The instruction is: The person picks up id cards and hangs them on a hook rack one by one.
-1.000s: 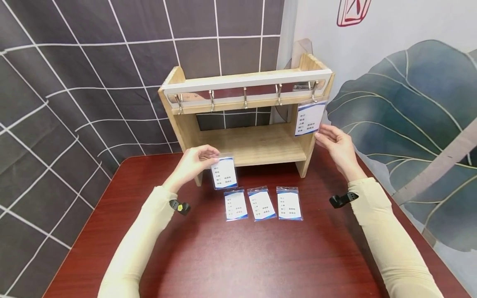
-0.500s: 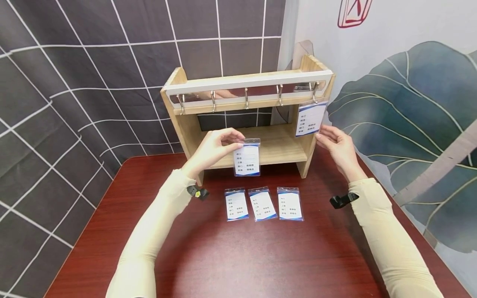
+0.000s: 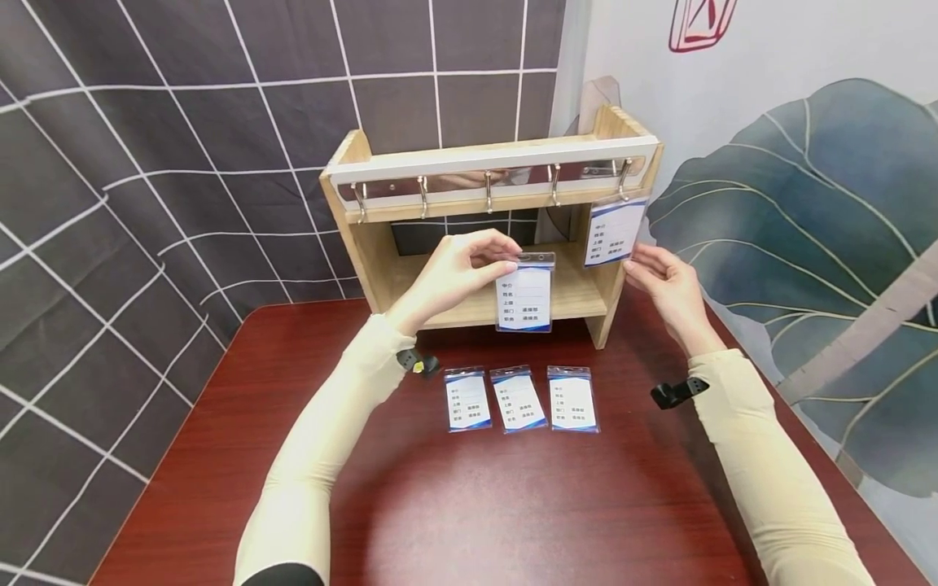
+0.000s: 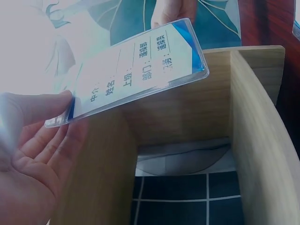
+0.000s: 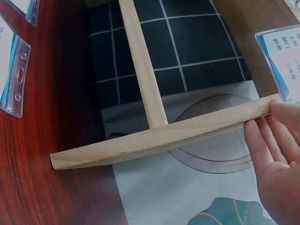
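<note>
My left hand (image 3: 472,264) pinches a clear badge holder (image 3: 524,297) by its top edge, thumb in front. It hangs upright before the wooden shelf (image 3: 506,305), below the hook rail and apart from the hooks. In the left wrist view the same badge holder (image 4: 145,70) shows its white card with blue corners. Another badge holder (image 3: 614,232) hangs at the rightmost hook (image 3: 624,177). Beside its lower corner, my right hand (image 3: 663,281) touches the shelf's right side panel (image 5: 164,136), fingertips on the outer side and thumb at the front edge.
Three badge holders (image 3: 518,399) lie in a row on the dark red table (image 3: 469,496) before the shelf. Several metal hooks (image 3: 488,193) line the rail, all but the rightmost bare. A grid-patterned cloth (image 3: 220,130) stands behind and to the left.
My left hand has carried its badge holder up and to the right, from beside the row on the table to in front of the shelf. The right hand stays in place.
</note>
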Tool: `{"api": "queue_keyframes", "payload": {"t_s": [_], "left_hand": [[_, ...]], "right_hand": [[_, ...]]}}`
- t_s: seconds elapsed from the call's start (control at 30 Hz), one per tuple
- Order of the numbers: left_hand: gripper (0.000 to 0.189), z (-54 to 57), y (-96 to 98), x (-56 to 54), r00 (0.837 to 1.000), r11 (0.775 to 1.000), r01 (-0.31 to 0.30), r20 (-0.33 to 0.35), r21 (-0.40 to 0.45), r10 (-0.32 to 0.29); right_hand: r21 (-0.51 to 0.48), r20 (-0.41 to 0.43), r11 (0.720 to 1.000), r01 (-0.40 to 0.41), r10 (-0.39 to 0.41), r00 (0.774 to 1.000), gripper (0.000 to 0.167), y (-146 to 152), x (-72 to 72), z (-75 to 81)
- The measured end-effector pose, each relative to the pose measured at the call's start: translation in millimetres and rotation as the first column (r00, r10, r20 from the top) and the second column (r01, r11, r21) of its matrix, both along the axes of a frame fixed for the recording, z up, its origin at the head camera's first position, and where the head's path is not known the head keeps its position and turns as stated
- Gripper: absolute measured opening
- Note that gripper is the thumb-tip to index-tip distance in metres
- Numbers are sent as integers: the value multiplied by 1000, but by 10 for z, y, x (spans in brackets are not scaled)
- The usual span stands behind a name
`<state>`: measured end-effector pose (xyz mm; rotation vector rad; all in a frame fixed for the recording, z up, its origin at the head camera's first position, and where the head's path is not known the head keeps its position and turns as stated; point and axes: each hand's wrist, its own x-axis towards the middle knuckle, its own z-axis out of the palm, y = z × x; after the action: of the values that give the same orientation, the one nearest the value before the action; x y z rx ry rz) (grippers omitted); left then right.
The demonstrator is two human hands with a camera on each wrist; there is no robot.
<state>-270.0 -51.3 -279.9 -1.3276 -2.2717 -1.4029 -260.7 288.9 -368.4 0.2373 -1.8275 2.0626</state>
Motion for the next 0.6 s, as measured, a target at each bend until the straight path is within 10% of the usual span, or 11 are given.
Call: {"api": "queue_keyframes", "payload": {"t_s": [0.6], "left_hand": [[14, 327, 352, 51, 992, 997, -67, -104, 25, 69]], "right_hand": [[21, 12, 1000, 9, -10, 1000, 33, 0, 27, 13]]}}
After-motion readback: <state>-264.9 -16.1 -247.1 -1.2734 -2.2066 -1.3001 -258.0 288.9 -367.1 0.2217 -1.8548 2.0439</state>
